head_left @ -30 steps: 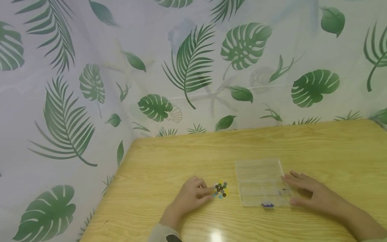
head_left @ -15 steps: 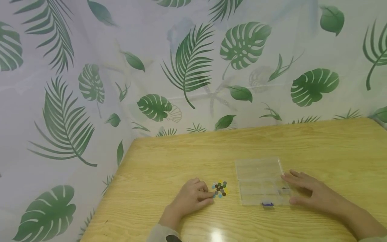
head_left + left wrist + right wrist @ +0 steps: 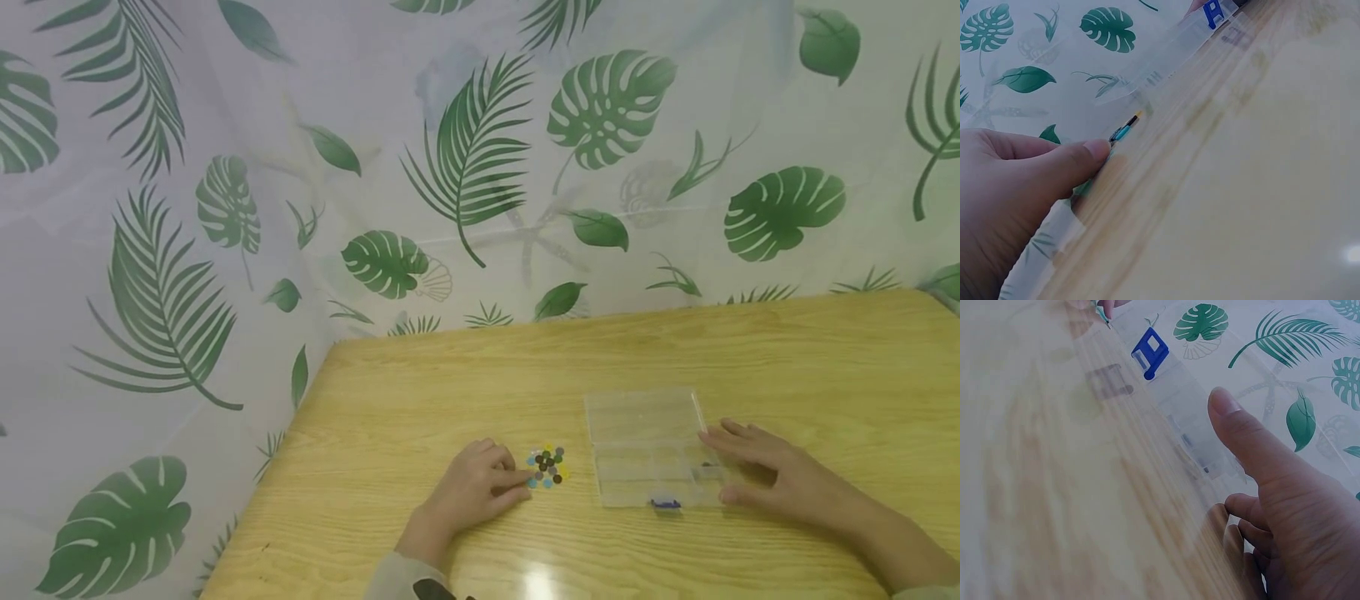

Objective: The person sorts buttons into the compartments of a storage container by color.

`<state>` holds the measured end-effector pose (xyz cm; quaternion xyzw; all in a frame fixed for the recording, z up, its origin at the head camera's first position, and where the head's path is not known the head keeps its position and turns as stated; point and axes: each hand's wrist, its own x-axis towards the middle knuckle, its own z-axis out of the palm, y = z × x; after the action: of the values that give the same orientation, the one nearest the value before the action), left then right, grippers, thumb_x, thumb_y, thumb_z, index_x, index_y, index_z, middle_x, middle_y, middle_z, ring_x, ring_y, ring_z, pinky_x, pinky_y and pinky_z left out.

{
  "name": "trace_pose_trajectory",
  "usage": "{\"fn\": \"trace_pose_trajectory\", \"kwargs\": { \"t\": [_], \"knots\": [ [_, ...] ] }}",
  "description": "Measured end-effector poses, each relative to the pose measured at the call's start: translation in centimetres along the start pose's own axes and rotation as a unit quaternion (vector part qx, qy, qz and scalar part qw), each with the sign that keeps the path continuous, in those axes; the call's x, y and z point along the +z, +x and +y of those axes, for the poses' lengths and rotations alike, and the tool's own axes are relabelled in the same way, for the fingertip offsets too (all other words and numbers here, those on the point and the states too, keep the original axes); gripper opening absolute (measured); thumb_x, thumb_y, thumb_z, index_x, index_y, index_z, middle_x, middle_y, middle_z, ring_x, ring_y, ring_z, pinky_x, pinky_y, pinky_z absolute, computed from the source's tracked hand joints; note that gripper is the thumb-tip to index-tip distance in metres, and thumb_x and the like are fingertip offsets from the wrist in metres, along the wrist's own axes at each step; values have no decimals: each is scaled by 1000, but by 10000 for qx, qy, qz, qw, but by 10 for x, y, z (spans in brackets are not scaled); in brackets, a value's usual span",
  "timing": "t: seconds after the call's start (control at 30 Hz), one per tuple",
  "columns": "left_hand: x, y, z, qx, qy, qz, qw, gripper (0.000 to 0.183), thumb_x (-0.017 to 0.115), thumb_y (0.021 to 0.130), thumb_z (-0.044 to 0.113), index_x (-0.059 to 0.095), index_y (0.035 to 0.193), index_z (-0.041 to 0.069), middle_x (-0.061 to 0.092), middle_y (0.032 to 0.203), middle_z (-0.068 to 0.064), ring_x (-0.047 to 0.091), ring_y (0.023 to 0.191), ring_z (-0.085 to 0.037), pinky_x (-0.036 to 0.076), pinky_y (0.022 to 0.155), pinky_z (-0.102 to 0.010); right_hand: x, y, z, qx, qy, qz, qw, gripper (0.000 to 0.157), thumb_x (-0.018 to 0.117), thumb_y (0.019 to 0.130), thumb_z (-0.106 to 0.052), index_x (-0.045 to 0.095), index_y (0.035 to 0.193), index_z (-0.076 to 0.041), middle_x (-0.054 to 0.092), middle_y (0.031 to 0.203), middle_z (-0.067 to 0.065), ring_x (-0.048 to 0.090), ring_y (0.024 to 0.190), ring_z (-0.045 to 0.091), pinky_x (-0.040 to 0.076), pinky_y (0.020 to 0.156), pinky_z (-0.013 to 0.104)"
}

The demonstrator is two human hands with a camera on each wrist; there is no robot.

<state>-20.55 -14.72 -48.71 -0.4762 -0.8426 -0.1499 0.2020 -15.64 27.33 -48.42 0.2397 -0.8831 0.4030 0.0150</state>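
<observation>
Small coloured discs [image 3: 548,461] lie in a loose cluster on the table: blue, yellow, black, grey and green. At their left edge, my left hand [image 3: 474,487] touches them with the index fingertip. The thumb lies just below, apart from the index in the head view. Edge-on in the left wrist view, the discs [image 3: 1125,130] appear just past the thumb tip. To their right lies a clear plastic compartment box [image 3: 626,497] with its lid open behind it. My right hand [image 3: 787,479] rests at the box's right end, thumb and fingers spread; contact is unclear.
The box carries a blue latch [image 3: 665,504] on its front side. Something small and dark [image 3: 707,466] sits in its right compartment. The wooden table [image 3: 450,383] meets a leaf-printed curtain [image 3: 510,167] at the back and left.
The left index fingertip shifts slightly among the discs at the cluster's left edge. A blue disc there shows more clearly now. My right hand and the box stay in place.
</observation>
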Motion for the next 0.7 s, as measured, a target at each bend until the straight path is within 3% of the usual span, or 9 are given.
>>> {"fn": "trace_pose_trajectory", "kwargs": {
  "t": [0.33,0.7],
  "knots": [
    [2,-1,-1,-37,-187,-2,9998,21,71,83,35,75,97,20,55,78,12,37,70,-3,30,67,-12,0,-1,-1,70,78,-75,9999,63,71,83,-18,46,141,-22,34,144,29,19,126,65,13,91,78],
    [6,0,-2,209,-194,229,9993,21,72,80,37,75,92,20,54,77,12,37,69,-3,30,67,-10,1,0,0,40,55,-52,10000,63,72,83,-18,46,141,-21,35,144,28,20,126,64,14,92,78]
  ]
}}
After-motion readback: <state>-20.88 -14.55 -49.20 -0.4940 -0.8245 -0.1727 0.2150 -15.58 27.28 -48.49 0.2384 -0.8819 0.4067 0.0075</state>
